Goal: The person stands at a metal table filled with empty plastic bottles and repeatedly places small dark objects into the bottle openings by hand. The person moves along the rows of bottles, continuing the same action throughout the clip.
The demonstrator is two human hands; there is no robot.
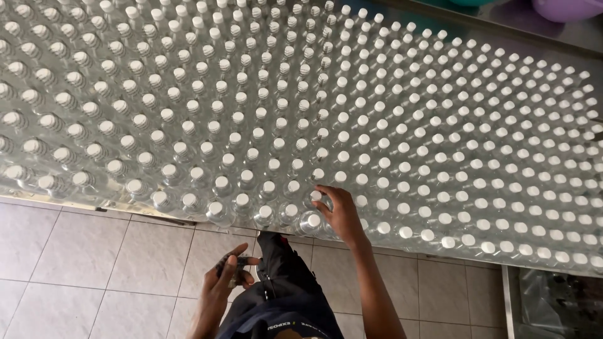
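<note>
Head view is showing the right hand point(342, 213) gripping one capped bottle point(313, 221) at the counter point(75, 202) edge — the left hand point(227, 271) is pinching a small dark object point(231, 269); all bottles seem capped already.

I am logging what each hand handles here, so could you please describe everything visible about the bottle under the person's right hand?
The bottle is small, clear, plastic-looking, with a white screw cap, standing upright in the front row near the table's edge. It looks sealed; whether it holds liquid cannot be told. Identical capped bottles press against it on its sides. The right hand rests over it, fingers curled around its neck and cap. The left hand is away from it, holding a small dark object.
</note>
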